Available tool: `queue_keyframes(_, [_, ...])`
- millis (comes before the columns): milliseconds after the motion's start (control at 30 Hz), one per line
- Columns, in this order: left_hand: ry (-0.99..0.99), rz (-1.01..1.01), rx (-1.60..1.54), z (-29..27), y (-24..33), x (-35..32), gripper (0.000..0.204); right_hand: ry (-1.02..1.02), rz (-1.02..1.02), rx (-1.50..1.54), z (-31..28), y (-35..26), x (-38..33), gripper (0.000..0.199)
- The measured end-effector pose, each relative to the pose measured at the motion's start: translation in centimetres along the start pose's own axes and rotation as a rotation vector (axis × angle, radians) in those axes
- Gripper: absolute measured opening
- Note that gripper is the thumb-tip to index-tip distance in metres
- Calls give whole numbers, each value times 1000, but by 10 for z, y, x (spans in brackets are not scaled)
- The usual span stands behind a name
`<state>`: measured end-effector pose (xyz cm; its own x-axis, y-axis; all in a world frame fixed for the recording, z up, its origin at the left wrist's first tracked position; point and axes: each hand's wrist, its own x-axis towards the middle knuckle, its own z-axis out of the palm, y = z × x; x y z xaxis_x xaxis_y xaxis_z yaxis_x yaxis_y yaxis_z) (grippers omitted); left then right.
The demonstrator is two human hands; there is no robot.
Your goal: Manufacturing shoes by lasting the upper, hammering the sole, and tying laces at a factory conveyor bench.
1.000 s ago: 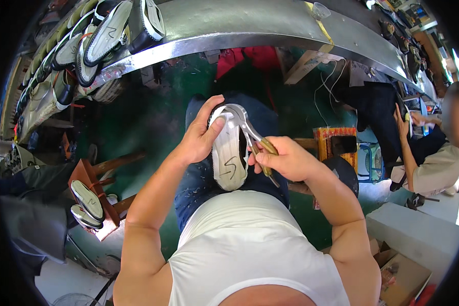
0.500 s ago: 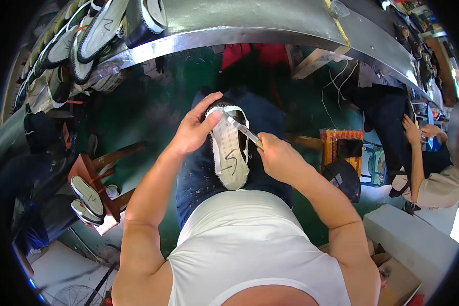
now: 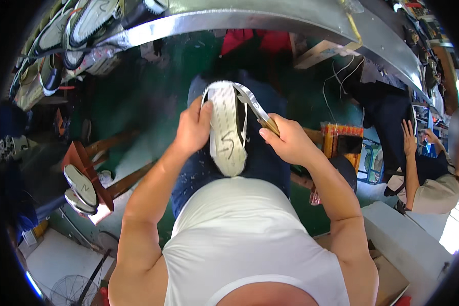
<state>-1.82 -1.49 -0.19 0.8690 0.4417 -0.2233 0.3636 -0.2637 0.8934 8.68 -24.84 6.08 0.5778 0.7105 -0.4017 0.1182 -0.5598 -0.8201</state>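
An upturned shoe (image 3: 222,117) lies lengthwise on my lap, its pale ribbed underside facing up, with a dark drawn mark near the end by my shirt. Closed round its left edge is my left hand (image 3: 193,125), thumb on the underside. In my right hand (image 3: 285,137) I grip a curved metal-bladed knife (image 3: 253,103) by its wooden handle. The blade arcs up to the far right edge of the shoe; whether its tip touches is unclear. A thin white strip (image 3: 246,120) stands away from the shoe's right side, showing a dark gap.
A metal-edged workbench (image 3: 239,23) curves across the far side, with several shoes (image 3: 94,23) at its left. More upturned shoes (image 3: 80,184) rest on a brown stool (image 3: 79,155) at left. At right, another person's hand (image 3: 409,137) works near an orange seat (image 3: 334,137).
The shoe's far end has tipped up and shifted. My left hand has slid down its left side. My right hand has moved right and up, carrying the knife to the far edge.
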Motion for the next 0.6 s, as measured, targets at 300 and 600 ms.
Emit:
queue_keyframes(300, [-747, -275, -520, -14, 8, 44, 71, -106, 182, -300, 19, 20, -31, 28])
queue_keyframes(600, [-447, -182, -534, 43, -14, -45, 97, -34, -336, -555, -8, 36, -28, 48])
